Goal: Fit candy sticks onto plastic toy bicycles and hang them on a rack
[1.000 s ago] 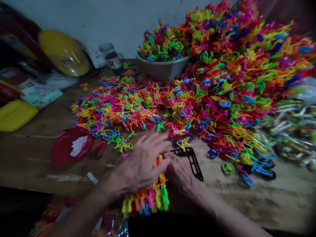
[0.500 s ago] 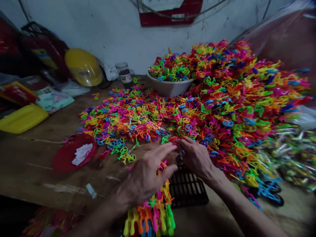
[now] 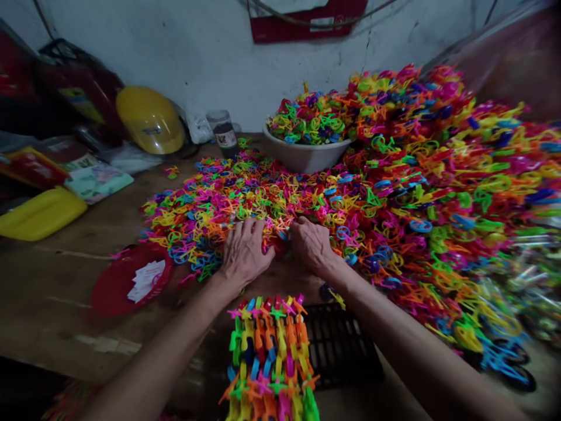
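Observation:
My left hand [image 3: 246, 252] lies palm down on the near edge of a heap of small bright plastic pieces [image 3: 205, 204], with its fingers stretched and its thumb apart. Just to its right, my right hand [image 3: 312, 245] rests with curled fingers at the same heap; what they hold, if anything, is hidden. Nearer to me, rows of upright plastic pieces [image 3: 267, 356] in mixed colours fill the left part of a black slotted rack [image 3: 344, 345]. Bare slots show on the rack's right side, partly under my right forearm.
A white bowl [image 3: 307, 156] full of the pieces stands by the wall, beside a taller heap [image 3: 421, 169]. On the left are a red dish [image 3: 109, 286] with paper slips [image 3: 146, 279], a jar [image 3: 223, 133], a yellow helmet [image 3: 151, 120] and a yellow plastic object [image 3: 41, 213].
Both hands have moved forward from above the rack to the heap's near edge. My left hand has spread its fingers, and the rows of pieces in the rack are now uncovered.

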A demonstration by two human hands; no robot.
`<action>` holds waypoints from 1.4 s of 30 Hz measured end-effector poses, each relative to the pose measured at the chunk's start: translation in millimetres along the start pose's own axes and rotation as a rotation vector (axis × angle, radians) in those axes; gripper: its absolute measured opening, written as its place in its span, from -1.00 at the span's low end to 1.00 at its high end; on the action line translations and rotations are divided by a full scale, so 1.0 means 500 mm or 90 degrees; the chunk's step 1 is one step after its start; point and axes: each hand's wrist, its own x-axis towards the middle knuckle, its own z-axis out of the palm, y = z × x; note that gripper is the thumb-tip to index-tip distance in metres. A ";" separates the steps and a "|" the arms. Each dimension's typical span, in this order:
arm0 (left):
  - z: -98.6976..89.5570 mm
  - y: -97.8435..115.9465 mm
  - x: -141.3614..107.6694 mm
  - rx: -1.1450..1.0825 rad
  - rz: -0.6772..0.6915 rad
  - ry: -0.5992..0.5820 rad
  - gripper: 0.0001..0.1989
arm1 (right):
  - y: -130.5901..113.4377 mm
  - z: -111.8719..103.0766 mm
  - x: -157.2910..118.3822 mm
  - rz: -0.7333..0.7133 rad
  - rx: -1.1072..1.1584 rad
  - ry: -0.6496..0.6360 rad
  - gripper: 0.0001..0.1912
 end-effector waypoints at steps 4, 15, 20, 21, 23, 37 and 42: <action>0.018 -0.023 -0.020 0.006 0.008 -0.001 -0.44 | 0.016 -0.037 -0.028 0.046 0.020 0.095 -0.75; -0.174 0.100 -0.013 -0.399 -0.087 -0.103 -0.65 | 0.019 -0.063 -0.187 -0.014 0.179 0.268 -0.74; -0.169 0.110 -0.006 -0.721 -0.196 -0.258 -0.73 | 0.018 -0.079 -0.202 -0.048 0.323 0.309 -0.75; -0.167 0.108 -0.007 -0.746 -0.201 -0.286 -0.74 | 0.021 -0.082 -0.206 -0.063 0.368 0.301 -0.76; -0.167 0.104 -0.012 -0.759 -0.188 -0.330 -0.78 | 0.031 -0.088 -0.217 -0.088 0.463 0.249 -0.76; -0.176 0.134 -0.040 -0.724 -0.117 -0.463 -0.62 | 0.039 -0.049 -0.322 0.122 1.034 -0.131 -0.61; -0.198 0.143 -0.060 -0.706 0.058 -0.516 -0.54 | 0.051 -0.065 -0.367 0.027 1.015 -0.280 -0.70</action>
